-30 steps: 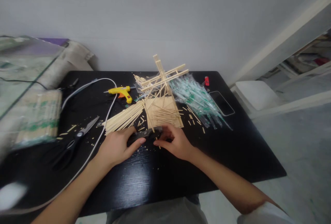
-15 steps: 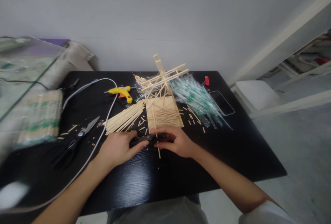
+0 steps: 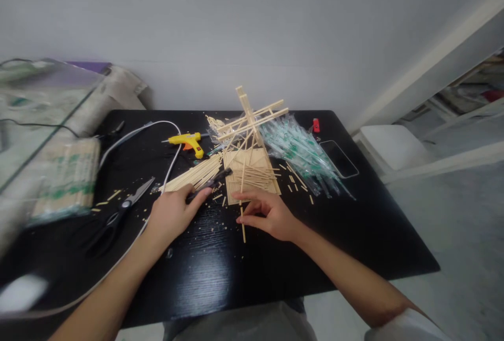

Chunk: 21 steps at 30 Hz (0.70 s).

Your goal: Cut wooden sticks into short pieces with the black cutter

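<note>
My left hand (image 3: 172, 214) is closed around a slim black tool (image 3: 221, 175), its far end pointing up and right over the stick pile; its exact kind is unclear. My right hand (image 3: 270, 216) pinches a thin wooden stick (image 3: 243, 233) between thumb and fingers, held lengthwise; one end points toward me. Just beyond the fingers lies a flat wooden stick panel (image 3: 255, 157) with loose short sticks (image 3: 254, 178) across it. Behind it rises a glued-looking stick frame (image 3: 252, 120) of crossed pieces.
A yellow glue gun (image 3: 187, 141) lies behind a stick pile (image 3: 192, 174). Scissors (image 3: 126, 204) and a white cable (image 3: 136, 249) are at left, near a bagged stick bundle (image 3: 65, 178). Green-white wrappers (image 3: 301, 146), a phone-like slab (image 3: 340, 158) and a red object (image 3: 316, 125) lie right.
My left hand has drawn the black tool left, away from my right hand, and its tip now points upward. My right hand stays nearly in place with the stick.
</note>
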### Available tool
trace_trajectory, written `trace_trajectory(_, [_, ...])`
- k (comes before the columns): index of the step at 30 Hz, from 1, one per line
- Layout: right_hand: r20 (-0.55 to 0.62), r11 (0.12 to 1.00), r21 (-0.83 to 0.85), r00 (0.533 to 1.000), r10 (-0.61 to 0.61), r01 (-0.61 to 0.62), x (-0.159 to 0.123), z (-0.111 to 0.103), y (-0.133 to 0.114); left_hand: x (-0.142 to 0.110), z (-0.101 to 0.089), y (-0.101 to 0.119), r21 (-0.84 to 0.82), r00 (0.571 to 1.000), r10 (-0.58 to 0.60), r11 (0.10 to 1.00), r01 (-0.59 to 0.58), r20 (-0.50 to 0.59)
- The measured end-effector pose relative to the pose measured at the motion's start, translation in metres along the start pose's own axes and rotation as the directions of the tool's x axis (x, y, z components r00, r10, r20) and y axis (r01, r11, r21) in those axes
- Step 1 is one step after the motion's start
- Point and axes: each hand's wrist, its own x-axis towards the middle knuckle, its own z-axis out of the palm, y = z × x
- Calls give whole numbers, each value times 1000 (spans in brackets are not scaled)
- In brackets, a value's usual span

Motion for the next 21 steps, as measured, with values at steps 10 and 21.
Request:
trace_trajectory(10, [415, 964, -56, 872, 259, -259, -5, 9, 6, -14, 14, 12, -778, 987, -83, 606, 162, 141])
trace_trajectory(21, [329, 892, 149, 872, 362, -426, 0, 2, 11, -12, 22, 6, -810, 977, -134, 547, 212, 165])
